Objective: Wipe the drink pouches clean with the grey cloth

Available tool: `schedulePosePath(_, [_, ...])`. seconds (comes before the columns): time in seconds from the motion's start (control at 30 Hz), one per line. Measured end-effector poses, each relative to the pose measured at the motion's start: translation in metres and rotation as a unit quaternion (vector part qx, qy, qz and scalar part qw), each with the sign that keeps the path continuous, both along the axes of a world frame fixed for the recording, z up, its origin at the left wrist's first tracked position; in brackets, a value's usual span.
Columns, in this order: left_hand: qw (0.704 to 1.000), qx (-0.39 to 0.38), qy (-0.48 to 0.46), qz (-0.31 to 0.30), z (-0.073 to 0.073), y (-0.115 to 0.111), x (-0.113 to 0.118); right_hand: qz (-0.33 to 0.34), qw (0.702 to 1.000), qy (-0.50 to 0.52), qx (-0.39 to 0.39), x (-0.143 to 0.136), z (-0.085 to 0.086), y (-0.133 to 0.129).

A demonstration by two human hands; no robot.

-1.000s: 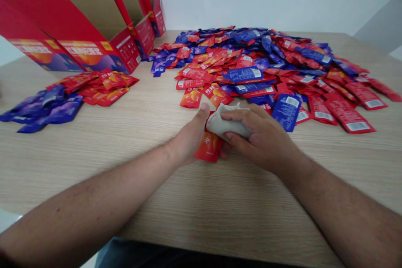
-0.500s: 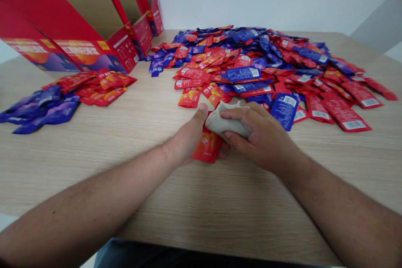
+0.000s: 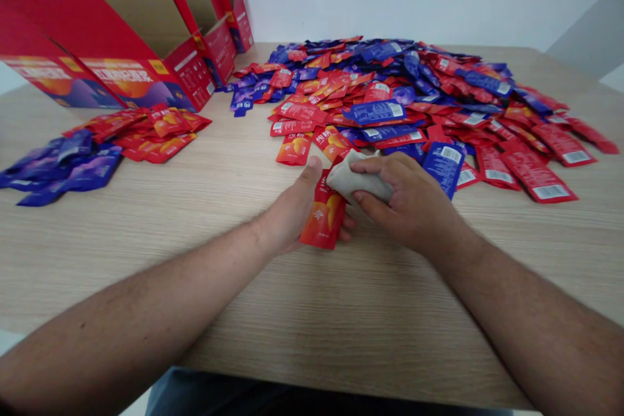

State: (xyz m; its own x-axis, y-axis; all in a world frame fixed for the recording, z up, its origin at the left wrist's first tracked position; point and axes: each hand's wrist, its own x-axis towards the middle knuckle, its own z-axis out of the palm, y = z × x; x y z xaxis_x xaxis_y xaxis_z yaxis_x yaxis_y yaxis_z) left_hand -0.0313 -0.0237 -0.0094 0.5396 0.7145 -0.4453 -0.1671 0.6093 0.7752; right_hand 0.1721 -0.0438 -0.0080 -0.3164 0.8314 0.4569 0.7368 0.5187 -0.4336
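My left hand (image 3: 296, 208) holds a red sachet (image 3: 324, 218) with an orange fruit print, its thumb at the upper left edge and its fingertips showing past the right edge. Bunched in my right hand (image 3: 407, 198) is a pale grey cloth (image 3: 359, 177), closed between thumb and fingers. The cloth covers the sachet's upper right corner. Just beyond both hands spreads a large heap of red and blue sachets (image 3: 375, 114). A blue sachet (image 3: 442, 168) lies by my right hand, partly hidden behind it.
On the left lie a small group of red sachets (image 3: 163, 133) and a group of blue sachets (image 3: 73, 162). Behind them stand several open red cardboard boxes (image 3: 131, 81). Everything rests on a light wooden table (image 3: 312, 318), with a white wall behind.
My right hand has moved the cloth slightly right across the sachet, so more of the sachet's printed front shows. My left hand keeps its hold.
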Motion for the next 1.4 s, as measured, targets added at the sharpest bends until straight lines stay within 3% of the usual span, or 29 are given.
schedulePosePath(0.17, [0.999, 0.015, -0.027, 0.020, -0.0006, 0.0005, 0.0013, 0.047, 0.999, -0.007, -0.001, -0.0006, -0.0007, -0.0011])
schedulePosePath(0.33, [1.000, -0.007, -0.002, 0.004, 0.0003, 0.0009, 0.0009, 0.002, 1.000, 0.006, 0.011, 0.0000, -0.0018, 0.0005])
schedulePosePath(0.5, [0.998, 0.020, -0.043, 0.032, 0.0009, -0.0006, 0.0022, 0.053, 0.998, -0.008, -0.014, 0.0001, -0.0009, -0.0015])
schedulePosePath(0.63, [1.000, -0.008, -0.013, 0.003, 0.0006, 0.0000, 0.0010, 0.002, 1.000, 0.000, 0.008, 0.0011, -0.0005, 0.0007])
schedulePosePath(0.8, [0.999, 0.011, -0.037, 0.034, 0.0021, -0.0012, 0.0037, 0.050, 0.999, -0.008, -0.015, -0.0012, 0.0007, -0.0022])
schedulePosePath(0.97, [1.000, -0.007, 0.002, 0.012, 0.0023, -0.0008, 0.0025, 0.007, 1.000, 0.001, 0.004, -0.0001, 0.0005, 0.0001])
schedulePosePath(1.1, [0.999, 0.007, -0.032, 0.027, 0.0018, -0.0010, 0.0012, 0.039, 0.999, -0.009, -0.017, 0.0000, 0.0000, -0.0002])
schedulePosePath(1.27, [1.000, -0.010, -0.007, 0.015, 0.0003, -0.0006, 0.0007, 0.008, 1.000, 0.003, 0.003, 0.0014, -0.0007, 0.0021])
schedulePosePath(1.4, [0.999, 0.007, -0.011, 0.036, 0.0007, -0.0007, 0.0030, 0.039, 0.999, -0.007, -0.006, 0.0001, 0.0002, -0.0008])
